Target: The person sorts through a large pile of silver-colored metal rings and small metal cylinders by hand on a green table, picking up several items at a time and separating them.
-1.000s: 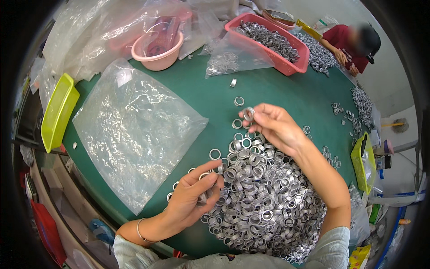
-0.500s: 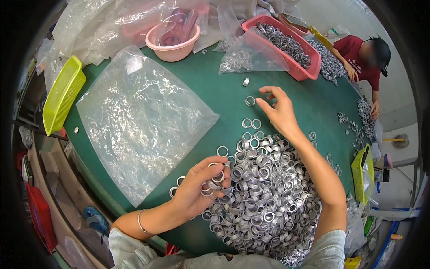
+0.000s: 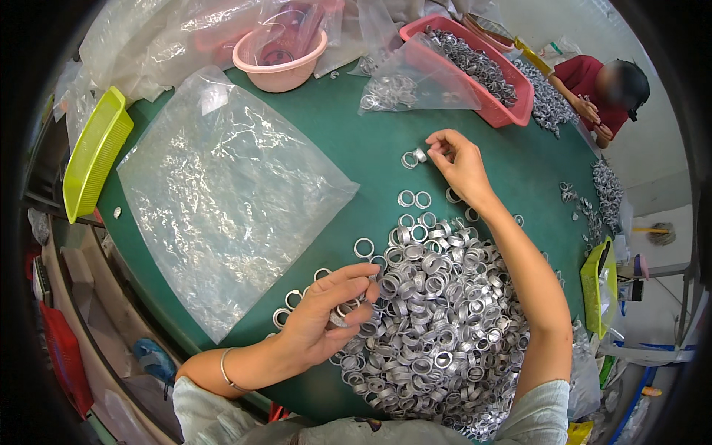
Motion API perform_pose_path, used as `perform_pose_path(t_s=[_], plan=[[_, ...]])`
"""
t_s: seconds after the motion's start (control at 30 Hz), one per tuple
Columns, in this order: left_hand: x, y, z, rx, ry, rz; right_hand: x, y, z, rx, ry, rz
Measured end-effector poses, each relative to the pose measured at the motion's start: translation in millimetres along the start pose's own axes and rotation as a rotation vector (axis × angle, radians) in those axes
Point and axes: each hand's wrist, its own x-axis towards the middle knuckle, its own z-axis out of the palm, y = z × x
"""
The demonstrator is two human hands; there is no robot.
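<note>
Rings of silvery metal lie heaped in a big pile [image 3: 437,319] on the green table [image 3: 356,141], nearest the person and spreading to the right under the right forearm; at the pile's left edge the left hand [image 3: 326,322] rests palm-down with a thin bangle [image 3: 226,371] on its wrist, fingers curled round a few rings, thumb pressed against them, so it is grasping rather than slack; several loose rings [image 3: 285,308] lie on the cloth just beside that hand. To its left a large clear plastic bag [image 3: 222,193] lies flat and crinkled across the table, covering much of the green between the hand and the yellow-green tray [image 3: 93,159] that hangs at the table's left rim. Farther out, past a few single rings [image 3: 414,199], the right hand [image 3: 460,159] reaches well clear of the pile, its fingertips pinched on a small ring [image 3: 419,154], another ring [image 3: 409,160] touching the table just beside it. Beyond that hand a second clear bag [image 3: 415,85] with some rings inside leans on a pink tray [image 3: 512,100] full of rings; a pink bowl [image 3: 278,55] stands left of it under more crumpled plastic. At the far right another person in a red top [image 3: 575,74] works at more rings [image 3: 545,100]; a second yellow-green tray [image 3: 597,285] sits at the right rim.
</note>
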Motion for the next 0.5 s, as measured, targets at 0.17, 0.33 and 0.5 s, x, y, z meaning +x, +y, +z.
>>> perform_pose_path(t_s=[0.17, 0.33, 0.5], plan=[[1.1, 0.3, 2.7, -0.008, -0.008, -0.012, -0.6, 7.7, 2.1, -0.175, -0.083, -0.271], [1.4, -1.5, 21.1, 0.115, 0.216, 0.097, -11.5, -3.2, 2.9, -0.057, -0.136, -0.074], [1.1, -3.9, 1.4, 0.065, 0.026, 0.082, -5.2, -9.4, 2.8, 0.015, -0.078, -0.092]])
